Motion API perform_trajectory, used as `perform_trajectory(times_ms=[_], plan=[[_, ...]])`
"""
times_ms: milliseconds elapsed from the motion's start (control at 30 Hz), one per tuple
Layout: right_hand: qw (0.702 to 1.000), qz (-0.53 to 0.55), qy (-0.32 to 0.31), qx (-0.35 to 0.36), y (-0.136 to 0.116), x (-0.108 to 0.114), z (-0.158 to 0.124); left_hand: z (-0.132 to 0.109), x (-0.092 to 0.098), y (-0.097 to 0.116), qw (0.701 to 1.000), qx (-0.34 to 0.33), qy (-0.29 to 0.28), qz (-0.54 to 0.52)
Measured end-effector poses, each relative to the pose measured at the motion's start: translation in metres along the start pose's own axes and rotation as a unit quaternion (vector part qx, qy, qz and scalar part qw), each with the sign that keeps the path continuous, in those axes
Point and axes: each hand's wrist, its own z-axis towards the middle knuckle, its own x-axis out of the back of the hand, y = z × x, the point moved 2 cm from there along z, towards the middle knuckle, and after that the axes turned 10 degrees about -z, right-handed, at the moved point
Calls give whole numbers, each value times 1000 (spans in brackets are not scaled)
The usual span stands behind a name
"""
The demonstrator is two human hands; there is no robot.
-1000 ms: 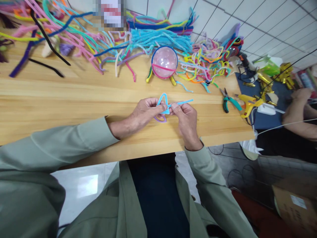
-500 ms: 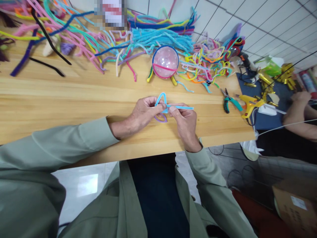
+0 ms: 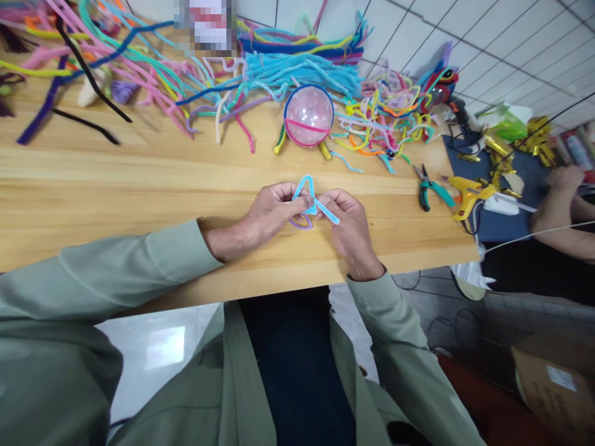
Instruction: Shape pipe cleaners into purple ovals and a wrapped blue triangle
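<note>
My left hand (image 3: 274, 214) pinches a light blue pipe cleaner (image 3: 305, 181) that is bent into a pointed loop standing up above the fingertips. Below that loop hangs a small purple loop (image 3: 303, 225), close to the left fingertips. My right hand (image 3: 346, 217) has its fingers closed at the blue pipe cleaner's right side, and the straight tail of it slants down to the right across those fingers. Both hands are just above the wooden table (image 3: 186, 192), fingertips almost touching. Beyond them sits a clear ball (image 3: 309, 118) with blue and pink rims.
Piles of coloured pipe cleaners (image 3: 302, 74) line the table's back. To the right lie pliers (image 3: 434, 189) and a yellow glue gun (image 3: 469, 195). Another person's arm (image 3: 564, 210) rests at the far right beside gold foil pieces.
The blue tail has swung from pointing level to the right to slanting down and right. My right hand's fingers have shifted around it; my left hand keeps almost the same place.
</note>
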Motion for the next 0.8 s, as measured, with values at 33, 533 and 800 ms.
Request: perform_trajectory(times_ms=[33,533,800], plan=[[1000,8,-15,-8,1,-1,1,0,0,0,1000,3,-3,2],[1000,1,-19,8,3,-6,-1,2,2,-1,999,-23,-29,14],[1000,16,3,-9,5,-4,-2,3,1,-5,999,-3,-45,-30]])
